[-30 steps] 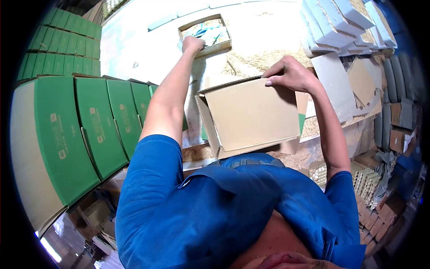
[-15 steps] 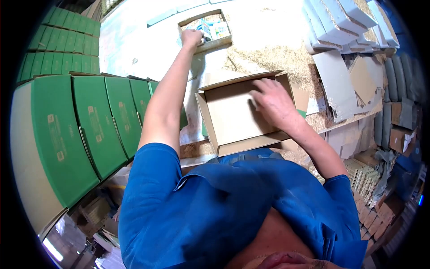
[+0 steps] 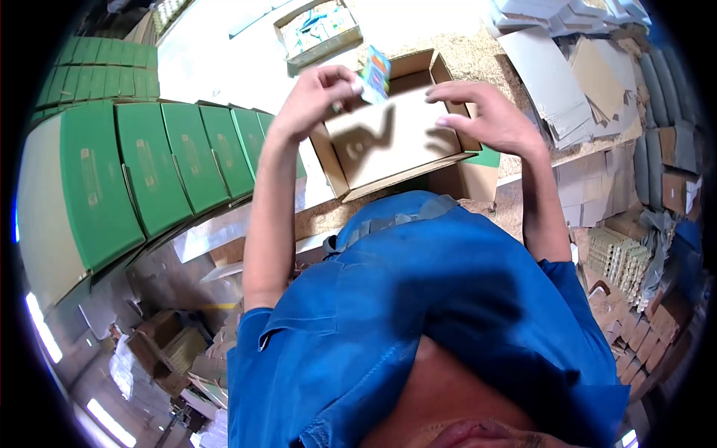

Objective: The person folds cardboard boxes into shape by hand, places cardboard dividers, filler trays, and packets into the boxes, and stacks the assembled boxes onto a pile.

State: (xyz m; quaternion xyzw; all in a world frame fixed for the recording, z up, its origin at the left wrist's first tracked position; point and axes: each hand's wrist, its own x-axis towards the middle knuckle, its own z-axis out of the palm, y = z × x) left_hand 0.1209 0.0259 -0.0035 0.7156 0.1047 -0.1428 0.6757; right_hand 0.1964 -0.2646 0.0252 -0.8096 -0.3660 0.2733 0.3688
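My left hand (image 3: 314,103) pinches a small flat packet (image 3: 377,72), blue and green with an orange patch, by its lower left edge. The packet hangs upright above the far left part of an open cardboard box (image 3: 358,181). Its print is too blurred to read. My right hand (image 3: 489,118) is open over the right side of that box, fingers apart and curved, with nothing in them. The bottom of the box shows plain brown cardboard, with the shadow of my left hand on it.
Beyond the box lies a shallow cardboard tray (image 3: 326,49) with blue and white packets. Several green boxes (image 3: 149,160) stand in a row at left, more stacked behind. Cardboard sheets (image 3: 541,86) lie at right. Wood shavings (image 3: 455,33) cover part of the table.
My left hand has come back from the tray toward the open box with a packet. My right hand has risen from inside the box to above its right side. The view has shifted.
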